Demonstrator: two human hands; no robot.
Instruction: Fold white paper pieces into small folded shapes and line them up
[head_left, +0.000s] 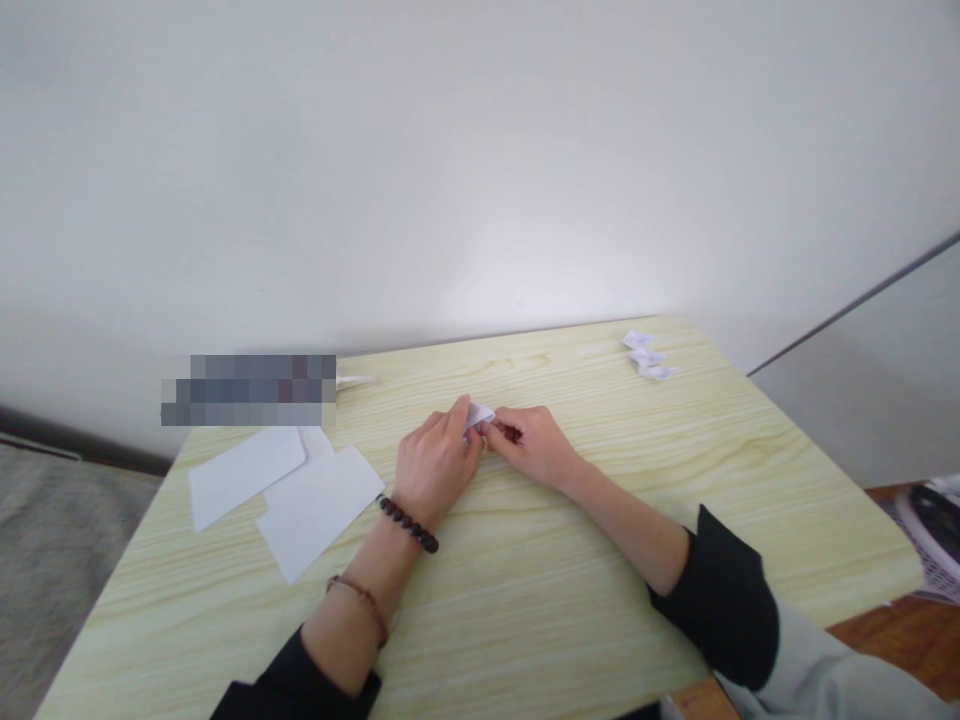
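Note:
A small folded piece of white paper [480, 414] is held just above the middle of the table, between both hands. My left hand [439, 452] is closed on its left side, thumb and fingers pinching it. My right hand [536, 442] pinches its right edge with thumb and forefinger. Fingers cover much of the paper, so its full shape is hidden. Left of my left hand lie several flat sheets of white paper [319, 520], partly overlapping. Small folded paper pieces [649, 357] sit in a row at the back right of the table.
The pale wood-grain table [525, 620] backs onto a white wall [480, 180]. At its back left is a blurred-out patch, with a thin pale item [358, 380] sticking out beside it. A pinkish basket [926, 540] with dark contents stands beyond the right edge.

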